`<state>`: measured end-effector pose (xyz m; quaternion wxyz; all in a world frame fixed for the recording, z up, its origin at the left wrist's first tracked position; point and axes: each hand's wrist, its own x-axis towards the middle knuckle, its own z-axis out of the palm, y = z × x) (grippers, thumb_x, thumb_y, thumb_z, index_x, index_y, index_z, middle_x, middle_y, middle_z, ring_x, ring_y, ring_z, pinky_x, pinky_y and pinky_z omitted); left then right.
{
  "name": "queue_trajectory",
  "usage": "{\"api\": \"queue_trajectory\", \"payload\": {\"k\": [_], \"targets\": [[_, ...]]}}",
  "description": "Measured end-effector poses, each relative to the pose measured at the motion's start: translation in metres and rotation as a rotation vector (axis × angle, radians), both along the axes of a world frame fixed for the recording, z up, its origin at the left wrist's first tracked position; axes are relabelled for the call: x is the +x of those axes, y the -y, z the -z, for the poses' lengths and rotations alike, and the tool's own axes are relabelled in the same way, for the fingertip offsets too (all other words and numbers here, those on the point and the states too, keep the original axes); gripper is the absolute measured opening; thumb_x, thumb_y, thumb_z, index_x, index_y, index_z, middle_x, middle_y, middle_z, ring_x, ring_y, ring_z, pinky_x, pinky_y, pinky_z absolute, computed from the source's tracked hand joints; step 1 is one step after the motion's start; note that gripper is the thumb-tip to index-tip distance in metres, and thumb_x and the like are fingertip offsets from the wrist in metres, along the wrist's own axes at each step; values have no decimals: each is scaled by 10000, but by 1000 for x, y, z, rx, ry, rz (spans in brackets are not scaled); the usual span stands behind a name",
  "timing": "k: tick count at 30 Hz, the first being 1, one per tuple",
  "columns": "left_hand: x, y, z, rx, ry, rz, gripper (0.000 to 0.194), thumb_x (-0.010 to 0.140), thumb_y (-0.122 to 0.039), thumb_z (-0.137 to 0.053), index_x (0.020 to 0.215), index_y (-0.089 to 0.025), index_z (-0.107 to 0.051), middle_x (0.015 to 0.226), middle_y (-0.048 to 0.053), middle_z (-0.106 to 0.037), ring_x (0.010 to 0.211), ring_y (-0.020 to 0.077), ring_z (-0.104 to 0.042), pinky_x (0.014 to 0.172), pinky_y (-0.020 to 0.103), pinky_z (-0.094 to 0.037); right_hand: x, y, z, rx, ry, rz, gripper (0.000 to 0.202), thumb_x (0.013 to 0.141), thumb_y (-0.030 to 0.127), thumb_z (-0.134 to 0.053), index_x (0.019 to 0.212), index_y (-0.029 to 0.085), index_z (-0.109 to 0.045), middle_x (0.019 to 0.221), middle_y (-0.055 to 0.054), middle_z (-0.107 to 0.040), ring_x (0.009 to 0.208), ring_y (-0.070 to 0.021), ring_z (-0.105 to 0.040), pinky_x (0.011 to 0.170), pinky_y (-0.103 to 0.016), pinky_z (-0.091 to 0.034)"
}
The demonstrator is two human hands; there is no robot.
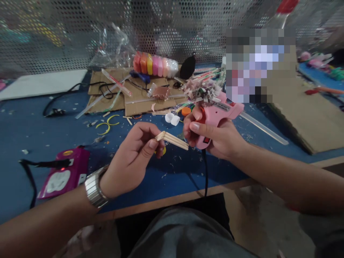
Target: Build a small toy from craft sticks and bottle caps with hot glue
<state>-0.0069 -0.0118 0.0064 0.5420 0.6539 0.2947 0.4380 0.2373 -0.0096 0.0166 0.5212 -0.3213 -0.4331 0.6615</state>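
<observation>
Between the thumb and fingers of my left hand [131,159] is a small bundle of pale wooden sticks [174,139], bent at the held end and pointing right. My right hand [215,134] is wrapped round the handle of a pink glue gun [219,114], to the right of the sticks. A black cord hangs from the handle's bottom. Behind the gun is a clump of shredded paper-like pieces [202,89]; whether the two touch I cannot tell. The stick ends are near my right fingers, apart from the gun.
White caps [172,118] and an orange cap [186,111] lie behind my hands. Cardboard [107,104], packed coloured clay [156,65] and straws stand farther back. A magenta box [68,172] with a plugged cord is at left; a cardboard sheet [306,111] leans at right.
</observation>
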Motion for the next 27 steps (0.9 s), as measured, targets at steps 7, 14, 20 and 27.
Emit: {"api": "queue_trajectory", "payload": {"k": [7,14,20,27], "targets": [[-1,0,-1,6,-22,-3,204,1114,-426,-687,1136,-235,-618,867,25,-692,741,154,-668,667,261,-596,-2,-1,3,5,6,-50,494,769,359,-1037,861,229,-569,973,-14,-724,830,-166,-723,576,-243,-600],[0,0,-3,17,-32,-15,214,1110,-438,-688,1128,-239,-611,888,24,-690,760,155,-683,673,260,-611,-2,0,8,-16,-9,-163,473,801,337,-1018,896,224,-568,1018,-24,-787,761,-146,-728,595,-258,-607],[-1,0,-4,36,-62,-1,209,1118,-431,-679,1133,-237,-601,870,19,-698,724,140,-672,668,250,-593,-2,2,2,-47,-13,-174,544,754,253,-1046,906,241,-523,905,26,-772,688,-131,-735,581,-244,-578],[-3,1,-2,59,-101,-31,201,1111,-417,-697,1120,-234,-614,868,17,-698,719,142,-676,654,254,-583,-2,1,-1,-51,-12,-172,544,760,255,-1034,898,240,-508,874,38,-768,659,-119,-724,534,-221,-503]]}}
